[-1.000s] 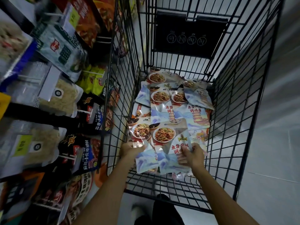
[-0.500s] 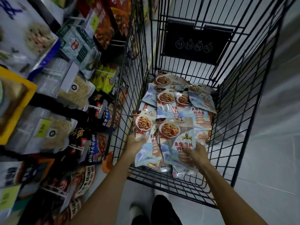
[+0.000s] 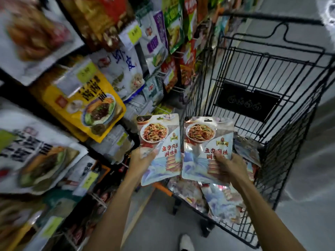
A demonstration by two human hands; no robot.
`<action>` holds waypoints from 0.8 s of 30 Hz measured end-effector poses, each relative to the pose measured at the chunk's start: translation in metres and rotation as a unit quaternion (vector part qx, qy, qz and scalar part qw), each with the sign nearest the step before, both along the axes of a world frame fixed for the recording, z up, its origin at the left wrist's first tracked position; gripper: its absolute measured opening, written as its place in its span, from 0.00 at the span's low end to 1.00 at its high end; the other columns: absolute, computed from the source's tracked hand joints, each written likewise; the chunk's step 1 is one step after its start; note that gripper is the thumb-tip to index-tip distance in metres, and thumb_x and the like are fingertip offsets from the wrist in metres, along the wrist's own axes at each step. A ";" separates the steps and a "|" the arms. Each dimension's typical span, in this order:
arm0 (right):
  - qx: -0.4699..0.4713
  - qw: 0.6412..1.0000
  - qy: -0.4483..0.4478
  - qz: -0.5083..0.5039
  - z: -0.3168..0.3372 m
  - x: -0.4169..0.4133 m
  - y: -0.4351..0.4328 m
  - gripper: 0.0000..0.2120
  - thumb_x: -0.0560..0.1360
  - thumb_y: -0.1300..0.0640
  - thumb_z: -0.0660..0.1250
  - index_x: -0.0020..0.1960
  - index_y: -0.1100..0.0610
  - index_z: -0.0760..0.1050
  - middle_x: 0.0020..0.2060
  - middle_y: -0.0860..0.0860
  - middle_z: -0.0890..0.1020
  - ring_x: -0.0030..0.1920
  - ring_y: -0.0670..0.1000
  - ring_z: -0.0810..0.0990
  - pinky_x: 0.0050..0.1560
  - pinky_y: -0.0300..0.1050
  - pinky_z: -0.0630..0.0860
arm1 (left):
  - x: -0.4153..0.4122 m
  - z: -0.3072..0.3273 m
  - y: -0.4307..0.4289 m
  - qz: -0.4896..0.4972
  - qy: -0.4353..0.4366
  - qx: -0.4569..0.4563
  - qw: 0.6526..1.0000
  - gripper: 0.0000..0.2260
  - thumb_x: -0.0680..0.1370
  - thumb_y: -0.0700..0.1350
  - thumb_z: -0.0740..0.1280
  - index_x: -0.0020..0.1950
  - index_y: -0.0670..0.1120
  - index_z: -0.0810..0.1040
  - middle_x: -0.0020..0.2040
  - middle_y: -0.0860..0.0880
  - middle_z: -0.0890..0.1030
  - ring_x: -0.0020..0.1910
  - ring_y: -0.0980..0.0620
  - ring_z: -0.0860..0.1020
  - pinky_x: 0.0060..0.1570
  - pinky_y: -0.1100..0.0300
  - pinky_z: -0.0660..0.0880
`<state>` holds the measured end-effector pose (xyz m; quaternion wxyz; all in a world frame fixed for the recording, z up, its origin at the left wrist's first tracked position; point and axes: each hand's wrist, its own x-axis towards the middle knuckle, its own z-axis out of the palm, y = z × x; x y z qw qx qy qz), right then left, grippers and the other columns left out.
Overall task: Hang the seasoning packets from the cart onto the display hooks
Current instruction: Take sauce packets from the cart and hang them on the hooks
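store aisle, dim and crowded: left of the cart (image 3: 290, 145), display packets (image 3: 85, 104) hang in rows. just left of the cart's near corner, the left hand (image 3: 140, 160) grips one seasoning packet (image 3: 161, 140) upright, thumb curled over its front. over the cart's near end, the right hand (image 3: 229, 166) grips a second packet (image 3: 204, 142) likewise. more loose packets (image 3: 223, 201) lie inside the cart.

Hanging packets (image 3: 81, 109) crowd the left, overlapping; gaps around the display hooks (image 3: 176, 89) seem narrow, though blur hides much. The cart (image 3: 248, 104) walls off the right; open floor (image 3: 154, 223) lies between.
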<state>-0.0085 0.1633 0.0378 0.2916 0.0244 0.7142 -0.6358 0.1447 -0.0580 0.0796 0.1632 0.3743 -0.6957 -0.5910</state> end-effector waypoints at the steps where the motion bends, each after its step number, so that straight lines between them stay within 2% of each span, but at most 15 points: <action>1: -0.012 1.000 0.010 0.018 0.016 0.004 -0.009 0.07 0.74 0.53 0.70 0.43 0.57 0.79 0.33 0.50 0.85 0.31 0.47 0.84 0.26 0.38 0.77 | 0.015 0.016 -0.004 0.011 0.010 -0.006 1.000 0.10 0.75 0.35 0.68 0.34 0.44 0.76 0.25 0.57 0.80 0.27 0.65 0.78 0.25 0.73 0.71; 3: -0.042 0.998 0.028 0.049 0.047 0.016 -0.029 0.06 0.74 0.54 0.70 0.44 0.57 0.79 0.35 0.50 0.85 0.32 0.47 0.84 0.26 0.39 0.77 | 0.049 0.047 -0.010 0.034 0.033 -0.024 0.999 0.12 0.75 0.39 0.69 0.32 0.40 0.73 0.24 0.53 0.77 0.24 0.61 0.75 0.26 0.70 0.70; 5: -0.074 0.993 0.040 0.079 0.077 0.034 -0.046 0.05 0.73 0.56 0.70 0.43 0.57 0.78 0.34 0.50 0.85 0.31 0.47 0.84 0.26 0.42 0.78 | 0.087 0.076 -0.012 0.053 0.054 -0.052 0.996 0.12 0.75 0.44 0.69 0.35 0.41 0.71 0.28 0.45 0.70 0.27 0.53 0.70 0.31 0.65 0.68; 7: -0.100 0.987 0.051 0.118 0.104 0.059 -0.061 0.06 0.73 0.55 0.71 0.43 0.57 0.78 0.32 0.51 0.85 0.31 0.50 0.84 0.28 0.45 0.78 | 0.128 0.105 -0.010 0.080 0.077 -0.075 0.991 0.15 0.75 0.45 0.70 0.32 0.44 0.69 0.28 0.47 0.68 0.27 0.53 0.67 0.32 0.64 0.66; 9: -0.124 0.978 0.063 0.155 0.128 0.088 -0.072 0.08 0.73 0.54 0.71 0.45 0.59 0.79 0.32 0.51 0.84 0.31 0.52 0.83 0.29 0.49 0.79 | 0.170 0.134 -0.001 0.113 0.101 -0.113 0.982 0.21 0.75 0.44 0.69 0.27 0.47 0.62 0.22 0.57 0.63 0.22 0.58 0.62 0.25 0.69 0.61; 11: -0.141 0.968 0.080 0.190 0.150 0.121 -0.082 0.08 0.73 0.55 0.71 0.46 0.60 0.79 0.35 0.54 0.83 0.35 0.55 0.83 0.34 0.57 0.81 | 0.216 0.162 0.012 0.142 0.109 -0.151 0.972 0.23 0.76 0.41 0.68 0.26 0.49 0.60 0.20 0.56 0.61 0.21 0.61 0.60 0.23 0.70 0.57; 12: -0.150 0.963 0.085 0.207 0.161 0.140 -0.087 0.07 0.73 0.55 0.70 0.45 0.60 0.79 0.37 0.56 0.83 0.35 0.56 0.82 0.36 0.57 0.82 | 0.240 0.174 0.018 0.163 0.114 -0.169 0.965 0.24 0.76 0.40 0.68 0.24 0.48 0.60 0.19 0.56 0.62 0.21 0.62 0.61 0.22 0.72 0.57; 13: -0.162 0.957 0.089 0.225 0.172 0.160 -0.091 0.06 0.74 0.56 0.70 0.44 0.59 0.78 0.37 0.57 0.82 0.34 0.55 0.82 0.35 0.56 0.81 | 0.265 0.184 0.024 0.183 0.112 -0.181 0.960 0.23 0.77 0.39 0.67 0.24 0.40 0.63 0.18 0.56 0.65 0.20 0.63 0.64 0.22 0.73 0.58; 14: -0.173 0.950 0.092 0.244 0.181 0.180 -0.095 0.05 0.74 0.57 0.69 0.44 0.59 0.78 0.38 0.57 0.81 0.34 0.55 0.82 0.35 0.56 0.81 | 0.290 0.193 0.032 0.203 0.111 -0.186 0.955 0.19 0.77 0.38 0.67 0.29 0.36 0.65 0.19 0.57 0.67 0.21 0.63 0.66 0.22 0.74 0.60; 17: -0.192 0.928 0.098 0.304 0.204 0.242 -0.104 0.05 0.75 0.58 0.69 0.45 0.60 0.77 0.40 0.60 0.80 0.39 0.58 0.80 0.40 0.62 0.80 | 0.362 0.216 0.056 0.266 0.112 -0.200 0.936 0.15 0.76 0.41 0.68 0.30 0.42 0.74 0.23 0.57 0.72 0.24 0.62 0.71 0.23 0.74 0.64; 19: -0.204 0.912 0.088 0.345 0.216 0.283 -0.108 0.05 0.75 0.58 0.69 0.44 0.59 0.76 0.40 0.60 0.79 0.38 0.58 0.78 0.38 0.60 0.79 | 0.406 0.226 0.069 0.307 0.112 -0.205 0.922 0.06 0.76 0.41 0.68 0.39 0.43 0.78 0.28 0.60 0.77 0.27 0.65 0.75 0.24 0.73 0.67; 20: -0.210 0.905 0.089 0.359 0.222 0.302 -0.111 0.05 0.75 0.58 0.69 0.44 0.59 0.75 0.39 0.59 0.78 0.38 0.58 0.77 0.38 0.60 0.78 | 0.427 0.231 0.074 0.329 0.109 -0.213 0.913 0.05 0.76 0.41 0.68 0.41 0.42 0.79 0.31 0.57 0.77 0.28 0.66 0.76 0.25 0.73 0.68; 22: -0.225 0.892 0.078 0.383 0.234 0.339 -0.115 0.08 0.74 0.58 0.70 0.49 0.60 0.73 0.34 0.58 0.75 0.34 0.55 0.75 0.34 0.55 0.76 | 0.467 0.239 0.081 0.373 0.093 -0.232 0.894 0.07 0.75 0.41 0.69 0.39 0.40 0.77 0.29 0.51 0.74 0.26 0.62 0.73 0.26 0.70 0.69; 24: -0.250 0.871 0.066 0.418 0.245 0.372 -0.121 0.11 0.71 0.55 0.70 0.48 0.59 0.73 0.27 0.51 0.73 0.27 0.51 0.73 0.27 0.45 0.75 | 0.504 0.247 0.086 0.413 0.091 -0.219 0.879 0.12 0.75 0.43 0.69 0.39 0.34 0.77 0.34 0.45 0.71 0.30 0.53 0.72 0.26 0.60 0.73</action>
